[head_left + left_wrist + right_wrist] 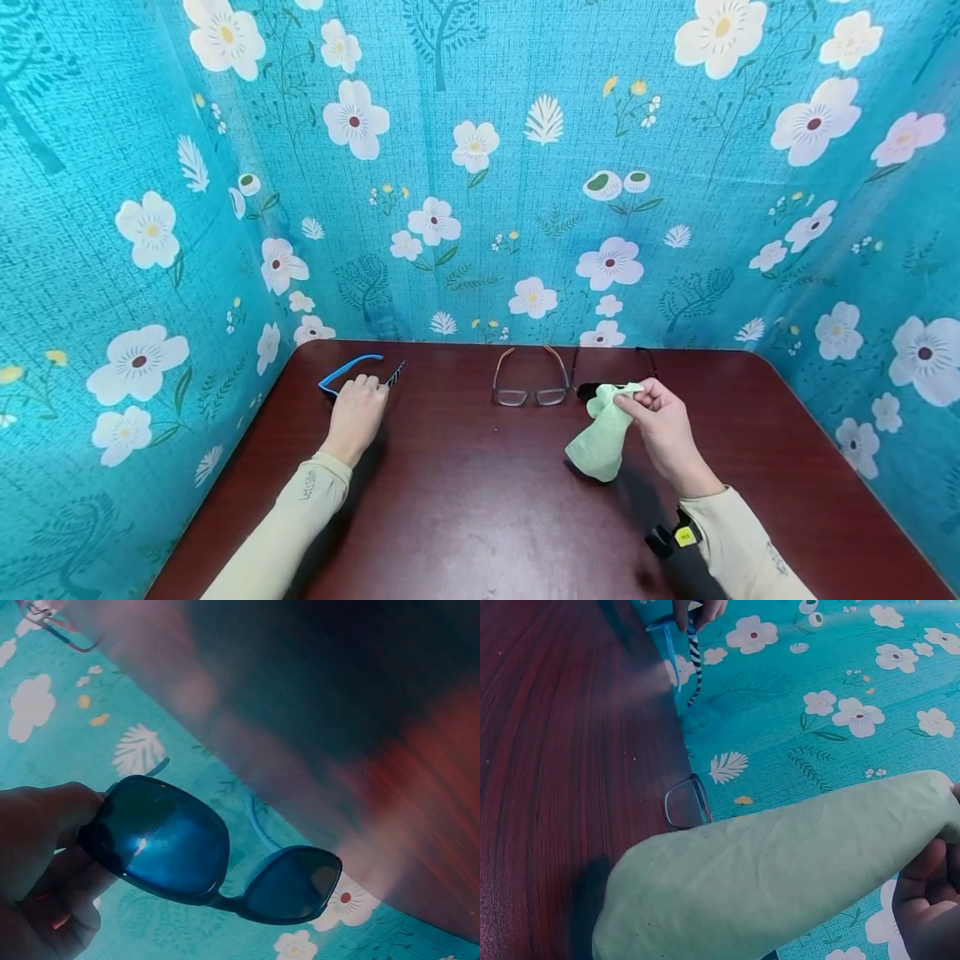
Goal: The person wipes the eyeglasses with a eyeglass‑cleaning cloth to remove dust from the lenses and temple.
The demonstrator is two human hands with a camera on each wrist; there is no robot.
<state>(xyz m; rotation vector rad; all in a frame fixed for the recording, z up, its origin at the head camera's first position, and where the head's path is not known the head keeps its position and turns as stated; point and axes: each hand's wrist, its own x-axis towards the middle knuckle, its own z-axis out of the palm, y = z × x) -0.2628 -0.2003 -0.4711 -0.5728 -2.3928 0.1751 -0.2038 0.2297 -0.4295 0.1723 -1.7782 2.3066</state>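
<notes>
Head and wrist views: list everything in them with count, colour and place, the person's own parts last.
Wood-grain table: one, dark red-brown, below everything
Floral fabric backdrop: one, turquoise with mostly white flowers, behind and beside the table
Dark-lensed sunglasses: one pair, blue with one black-and-white striped temple, far left of table
Clear-lensed glasses: one pair, grey rims, orange-brown temples, far middle
Partly hidden glasses: one pair, dark, behind the cloth
Soft cloth: one, pale green, right of middle
Wrist device: one, black and yellow, right wrist
Long sleeves: two, cream, both arms
Left hand: one, bare, gripping the sunglasses
Right hand: one, bare, pinching the cloth
</notes>
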